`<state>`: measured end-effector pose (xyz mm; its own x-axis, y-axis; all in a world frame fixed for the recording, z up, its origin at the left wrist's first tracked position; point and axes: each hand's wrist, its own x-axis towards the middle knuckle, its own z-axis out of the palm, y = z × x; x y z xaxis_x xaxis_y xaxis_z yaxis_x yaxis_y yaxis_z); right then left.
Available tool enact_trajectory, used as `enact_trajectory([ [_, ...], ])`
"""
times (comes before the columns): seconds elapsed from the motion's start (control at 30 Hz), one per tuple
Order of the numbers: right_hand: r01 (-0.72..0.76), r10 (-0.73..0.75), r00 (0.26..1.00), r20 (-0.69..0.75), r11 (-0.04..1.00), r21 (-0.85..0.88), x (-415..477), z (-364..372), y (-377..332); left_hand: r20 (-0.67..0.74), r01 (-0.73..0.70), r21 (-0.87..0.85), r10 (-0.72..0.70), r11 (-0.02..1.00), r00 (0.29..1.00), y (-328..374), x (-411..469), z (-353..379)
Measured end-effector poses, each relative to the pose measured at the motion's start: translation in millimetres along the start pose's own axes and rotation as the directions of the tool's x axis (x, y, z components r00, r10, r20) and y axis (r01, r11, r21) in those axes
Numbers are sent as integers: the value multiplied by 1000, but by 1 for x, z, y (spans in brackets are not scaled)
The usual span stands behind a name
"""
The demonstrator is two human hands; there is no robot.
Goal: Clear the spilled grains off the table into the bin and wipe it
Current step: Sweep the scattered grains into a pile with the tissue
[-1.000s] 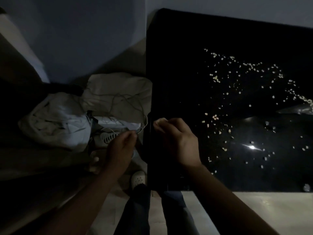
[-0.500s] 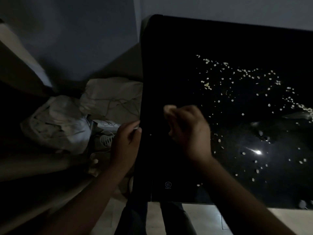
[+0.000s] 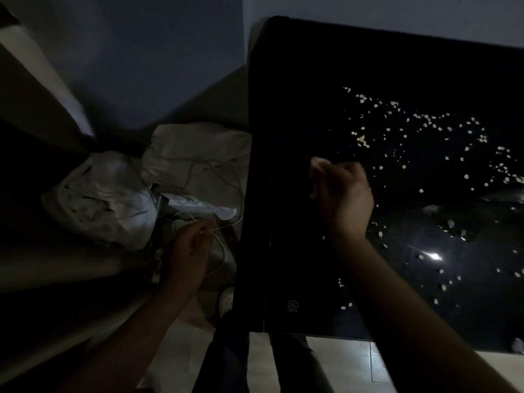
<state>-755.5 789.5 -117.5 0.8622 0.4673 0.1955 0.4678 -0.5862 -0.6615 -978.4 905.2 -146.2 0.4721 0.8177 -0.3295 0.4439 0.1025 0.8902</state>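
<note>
Over the near-left part of the black table point(image 3: 283, 109), the right hand point(image 3: 343, 199) hangs w/ fingers curled in & thumb bunched against the fingertips. It's blurred, so can't tell if it has a pinch of grains in it or nothing. The left hand point(image 3: 187, 251) is off the table edge, lower down over the floor clutter, back of hand to the camera, fingers loosely bent beside a thin white cable point(image 3: 224, 251). Whether it holds anything I can't tell, as the palm is hidden

The grains point(image 3: 363, 140) lie scattered across most of the right side of the table, thickest toward the far-right, thinner near the bright light reflection point(image 3: 432, 256), w/ a few strays close to the near edge. The left strip of the table looks bare, though it's v. dark there

Progress, as a judgement: early. Most of the spill is on the top, nothing is heaped into a pile, and wiping hasn't begun, w/ no cloth or wipe in view. No bin that I can make out either, only pale bags or fabric point(image 3: 113, 199) bunched on the floor left of the table, & it's too dim to say what they are. Left to do: gather the far-right scatter esp, tip it all into the bin, then wipe
</note>
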Motion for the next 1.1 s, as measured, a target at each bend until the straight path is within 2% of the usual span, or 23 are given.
enact_trajectory([
  [0.03,10,-10,1000,-17,999,50,10,-3,-1,1,17,-24,-17,1000,1000,-1,1,0],
  [0.13,163,-168,985,21,974,154,19,6,-23,3,30,-53,-30,998,1000,-7,3,0],
  [0.2,227,-239,967,92,966,124,12,25,-38,17,33,-56,-32,998,999,-10,2,-1],
  [0.3,277,-273,951,148,961,-8,6,50,-40,28,16,-56,-15,998,999,-9,2,-2],
  [0.37,230,-219,969,116,969,-91,15,52,-29,23,10,-50,-9,999,1000,-5,4,-3],
  [0.47,21,-17,999,41,994,-108,40,38,-12,28,-27,-30,28,999,999,2,6,-2],
  [0.5,7,-5,1000,30,996,-89,44,30,-9,44,-53,-22,54,998,998,4,6,0],
  [0.6,103,-103,994,23,995,-5,27,-7,-17,99,-188,75,180,979,979,10,3,9],
  [0.67,120,-123,992,42,991,51,-9,-34,-21,170,-324,203,293,924,941,17,0,15],
  [0.73,103,-107,992,72,993,54,-55,-53,-22,286,-471,296,393,831,874,22,-3,22],
  [0.8,19,-28,996,87,995,102,-99,-65,-20,418,-582,352,433,733,799,24,-8,27],
  [0.87,-56,32,991,127,981,186,-134,-68,-13,502,-619,414,400,668,767,25,-12,30],
  [0.93,-53,20,984,175,980,191,-159,-65,-8,516,-626,458,385,631,765,24,-14,29],
  [1.07,77,-75,979,191,997,-6,-183,-53,6,563,-648,489,356,584,746,25,-14,27],
  [1.1,82,-85,976,201,996,21,-184,-52,10,570,-652,498,350,573,743,24,-15,26],
])
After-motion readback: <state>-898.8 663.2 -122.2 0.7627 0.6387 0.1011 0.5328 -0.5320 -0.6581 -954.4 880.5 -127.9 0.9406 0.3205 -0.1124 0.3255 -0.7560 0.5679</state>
